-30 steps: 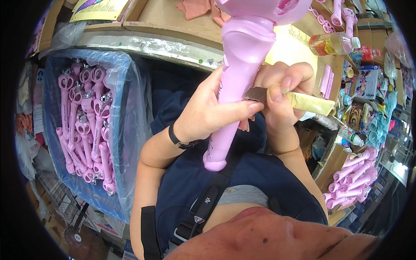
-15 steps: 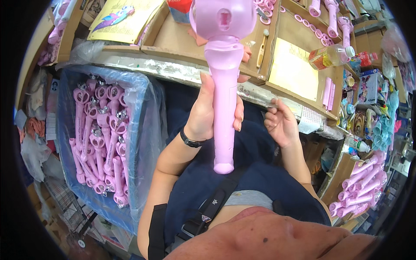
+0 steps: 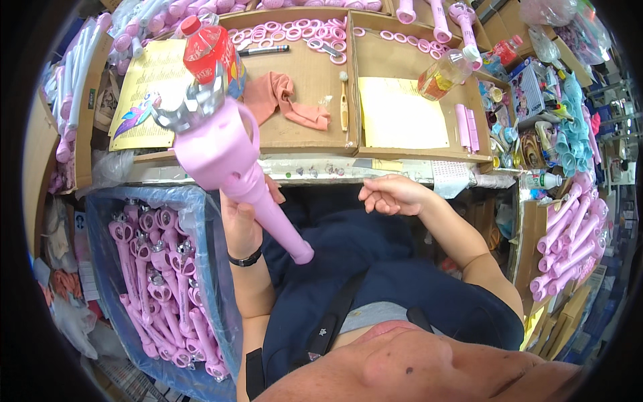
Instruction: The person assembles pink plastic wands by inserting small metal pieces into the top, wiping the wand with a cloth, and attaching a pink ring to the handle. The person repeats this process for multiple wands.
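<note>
Swinging the pink wand [image 3: 244, 171] leftward, toward the blue-lined bin [image 3: 201, 208]
Left hand [image 3: 242, 224] stays clamped on its handle; right hand [image 3: 392, 195] has let go, fingers loosely curled, empty.

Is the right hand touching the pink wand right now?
Apart. The head view shows the right hand loosely curled near the table edge, with clear dark fabric between it and the pink wand, which only the left hand grips.

- Pink wand [image 3: 231, 164] is being held up by left hand [image 3: 240, 224] around the handle.
- It's tilting, silver-topped head pointing upper left, handle end pointing lower right.
- It's hanging over the bench edge and blue bin.
</note>
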A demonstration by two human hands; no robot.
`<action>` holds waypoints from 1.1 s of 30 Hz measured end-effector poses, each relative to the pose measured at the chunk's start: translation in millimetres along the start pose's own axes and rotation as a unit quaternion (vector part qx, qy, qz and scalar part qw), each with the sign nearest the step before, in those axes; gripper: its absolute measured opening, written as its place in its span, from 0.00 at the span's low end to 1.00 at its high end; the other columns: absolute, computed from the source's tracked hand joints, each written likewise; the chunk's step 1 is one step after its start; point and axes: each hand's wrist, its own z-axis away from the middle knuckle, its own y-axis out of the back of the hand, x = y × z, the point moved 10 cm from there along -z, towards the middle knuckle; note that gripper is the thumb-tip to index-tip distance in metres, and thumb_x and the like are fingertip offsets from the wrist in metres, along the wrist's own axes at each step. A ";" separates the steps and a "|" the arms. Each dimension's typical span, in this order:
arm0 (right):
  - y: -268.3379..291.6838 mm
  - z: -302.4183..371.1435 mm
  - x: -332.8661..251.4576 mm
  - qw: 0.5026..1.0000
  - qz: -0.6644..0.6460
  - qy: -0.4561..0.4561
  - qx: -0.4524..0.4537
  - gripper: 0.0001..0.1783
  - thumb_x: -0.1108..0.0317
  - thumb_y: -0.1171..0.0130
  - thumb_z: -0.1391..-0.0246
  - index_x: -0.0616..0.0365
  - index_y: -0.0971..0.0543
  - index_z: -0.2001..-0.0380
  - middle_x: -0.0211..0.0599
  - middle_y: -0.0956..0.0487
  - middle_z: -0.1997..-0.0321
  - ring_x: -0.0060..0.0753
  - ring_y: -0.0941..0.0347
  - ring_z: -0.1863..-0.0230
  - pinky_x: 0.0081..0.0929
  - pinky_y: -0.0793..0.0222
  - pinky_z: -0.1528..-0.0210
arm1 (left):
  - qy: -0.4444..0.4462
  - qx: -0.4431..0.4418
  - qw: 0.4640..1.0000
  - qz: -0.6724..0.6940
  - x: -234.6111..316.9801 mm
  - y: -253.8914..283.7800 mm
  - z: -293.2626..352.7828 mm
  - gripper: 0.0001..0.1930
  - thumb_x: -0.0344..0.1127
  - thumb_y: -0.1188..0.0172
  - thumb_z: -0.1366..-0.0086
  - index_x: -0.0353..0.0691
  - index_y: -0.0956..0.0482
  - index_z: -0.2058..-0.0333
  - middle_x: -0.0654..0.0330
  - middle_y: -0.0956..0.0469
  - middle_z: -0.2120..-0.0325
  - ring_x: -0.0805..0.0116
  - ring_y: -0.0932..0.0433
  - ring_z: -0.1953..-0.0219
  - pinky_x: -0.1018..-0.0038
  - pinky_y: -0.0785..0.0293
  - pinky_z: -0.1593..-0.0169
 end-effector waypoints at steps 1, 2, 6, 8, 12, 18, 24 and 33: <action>-6.4 9.4 -17.2 0.993 0.108 0.050 -0.005 0.17 0.57 0.51 0.38 0.60 0.24 0.63 0.35 0.20 0.73 0.14 0.30 0.82 0.08 0.42 0.86 | -0.014 0.019 1.000 -0.015 1.5 5.3 -2.5 0.38 0.63 0.39 0.46 0.31 0.34 0.54 0.51 0.26 0.69 0.67 0.25 0.74 0.74 0.27 0.70; -7.4 21.1 -40.9 0.975 0.195 0.104 0.001 0.15 0.58 0.50 0.38 0.59 0.23 0.64 0.33 0.19 0.72 0.13 0.30 0.82 0.07 0.41 0.84 | -0.003 0.026 1.000 -0.006 -1.8 7.5 -4.0 0.39 0.69 0.46 0.45 0.32 0.33 0.56 0.52 0.26 0.68 0.67 0.26 0.75 0.73 0.28 0.71; 25.6 59.3 -179.8 0.704 0.519 0.409 0.259 0.13 0.62 0.44 0.43 0.60 0.22 0.61 0.33 0.21 0.67 0.23 0.26 0.66 0.20 0.31 0.65 | -0.064 0.080 0.995 0.020 11.8 21.5 -4.1 0.40 0.69 0.53 0.41 0.35 0.37 0.48 0.52 0.26 0.64 0.67 0.26 0.74 0.74 0.30 0.73; 58.9 40.6 -219.3 0.603 0.615 0.371 0.347 0.19 0.62 0.40 0.49 0.62 0.25 0.56 0.45 0.26 0.55 0.39 0.28 0.54 0.30 0.30 0.54 | -0.075 0.075 0.994 -0.007 18.7 23.0 -2.5 0.41 0.70 0.54 0.41 0.35 0.37 0.47 0.52 0.27 0.63 0.67 0.26 0.73 0.74 0.29 0.73; 113.6 -12.1 -238.2 0.549 0.718 0.235 0.356 0.26 0.58 0.36 0.56 0.62 0.27 0.55 0.48 0.28 0.53 0.48 0.33 0.48 0.38 0.41 0.42 | -0.077 0.052 0.996 -0.007 24.5 22.0 5.6 0.41 0.70 0.55 0.41 0.35 0.38 0.47 0.52 0.27 0.63 0.68 0.26 0.74 0.73 0.29 0.72; 124.3 -12.5 -244.7 0.566 0.690 0.269 0.363 0.26 0.59 0.35 0.55 0.61 0.28 0.54 0.44 0.27 0.56 0.45 0.33 0.51 0.38 0.39 0.46 | -0.066 0.068 0.995 -0.039 20.0 24.2 12.5 0.40 0.69 0.55 0.40 0.34 0.37 0.48 0.51 0.27 0.63 0.68 0.27 0.75 0.74 0.30 0.72; 114.3 -1.0 -227.8 0.519 0.643 0.410 0.386 0.17 0.63 0.41 0.49 0.52 0.23 0.55 0.41 0.25 0.58 0.44 0.32 0.50 0.35 0.36 0.49 | -0.060 0.064 0.996 -0.030 17.2 19.8 8.7 0.38 0.67 0.54 0.39 0.34 0.37 0.48 0.51 0.27 0.63 0.67 0.27 0.74 0.73 0.30 0.72; 98.9 5.4 -225.4 0.465 0.651 0.427 0.422 0.13 0.66 0.42 0.46 0.53 0.21 0.57 0.40 0.21 0.57 0.40 0.27 0.55 0.31 0.32 0.52 | -0.058 0.085 0.994 -0.034 13.1 25.6 12.7 0.38 0.67 0.55 0.39 0.32 0.36 0.50 0.51 0.26 0.64 0.67 0.27 0.74 0.73 0.30 0.71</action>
